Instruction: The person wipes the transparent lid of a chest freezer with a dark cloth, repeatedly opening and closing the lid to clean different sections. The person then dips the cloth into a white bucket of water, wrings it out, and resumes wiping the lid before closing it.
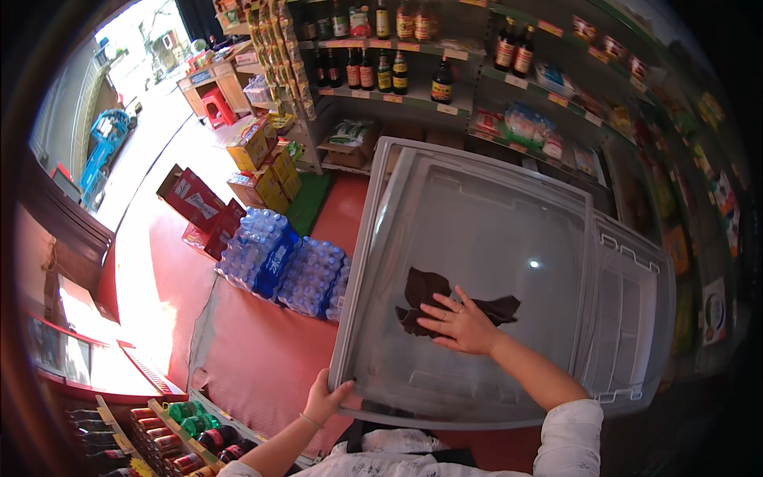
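Before me stands a chest freezer with a grey frame (363,256) and a sliding glass lid (477,232). My right hand (468,325) lies flat on a crumpled dark brown cloth (426,289), fingers spread, pressing it against the glass. Folds of the cloth stick out on both sides of the hand. At the freezer's near left corner, my left hand (325,396) grips the frame, with the thumb on top. A bright light reflects in the glass.
Shrink-wrapped bottled water packs (286,265) stand left of the freezer, beside red beer cartons (199,206) and yellow boxes (262,173). Shelves with sauce bottles (381,74) run behind. A drinks rack (173,435) is at lower left, a red stool (217,107) near the doorway.
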`<action>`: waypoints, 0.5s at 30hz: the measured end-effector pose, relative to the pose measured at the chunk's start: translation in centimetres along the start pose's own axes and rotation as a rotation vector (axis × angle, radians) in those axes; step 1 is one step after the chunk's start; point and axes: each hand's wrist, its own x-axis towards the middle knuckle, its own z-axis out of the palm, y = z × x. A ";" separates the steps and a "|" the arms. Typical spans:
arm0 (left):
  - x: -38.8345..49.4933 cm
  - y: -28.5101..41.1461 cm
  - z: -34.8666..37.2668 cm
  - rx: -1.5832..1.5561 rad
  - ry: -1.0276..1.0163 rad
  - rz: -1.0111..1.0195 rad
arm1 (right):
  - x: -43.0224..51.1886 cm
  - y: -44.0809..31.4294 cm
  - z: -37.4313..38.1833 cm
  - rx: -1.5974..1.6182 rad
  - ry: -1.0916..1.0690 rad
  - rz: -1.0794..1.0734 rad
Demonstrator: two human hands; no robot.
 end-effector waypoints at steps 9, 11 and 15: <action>1.3 0.5 -1.8 0.105 -0.049 0.000 | 12.0 4.8 0.2 -0.031 0.156 -0.253; 1.5 0.6 -1.9 0.199 -0.054 0.131 | 13.6 5.0 0.6 -0.076 0.153 -0.383; 1.7 0.8 -2.1 0.207 -0.083 0.146 | 19.4 11.2 -2.1 -0.133 0.424 -0.200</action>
